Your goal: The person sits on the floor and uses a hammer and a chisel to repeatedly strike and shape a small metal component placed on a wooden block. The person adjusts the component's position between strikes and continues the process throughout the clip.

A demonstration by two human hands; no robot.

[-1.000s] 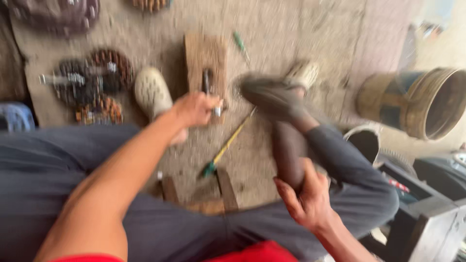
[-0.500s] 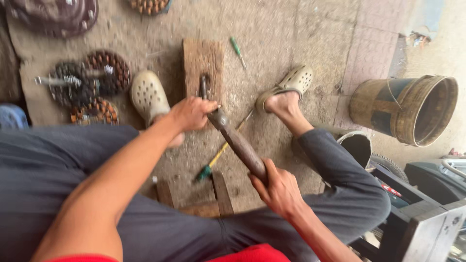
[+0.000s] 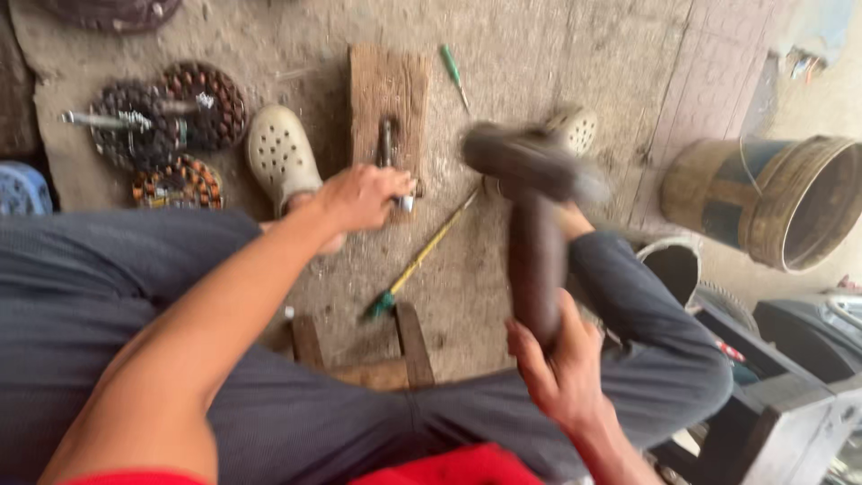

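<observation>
My left hand (image 3: pixel 361 197) grips a small metal part (image 3: pixel 388 154) and holds it down on a wooden block (image 3: pixel 387 90) on the ground. My right hand (image 3: pixel 558 366) is shut on the wooden handle of a hammer (image 3: pixel 532 216), raised and blurred, its dark head above my right foot. The hammer head hangs to the right of the block, apart from the metal part.
A yellow-shafted screwdriver (image 3: pixel 422 259) lies right of the block, a green one (image 3: pixel 453 74) beyond it. Round wound motor parts (image 3: pixel 171 135) sit at the left. A rusty bucket (image 3: pixel 777 199) lies on its side at the right. Cream clogs (image 3: pixel 278 153) are on my feet.
The hammer, down on the metal part half a second ago, has swung back up and to the right. My left hand has stayed on the block.
</observation>
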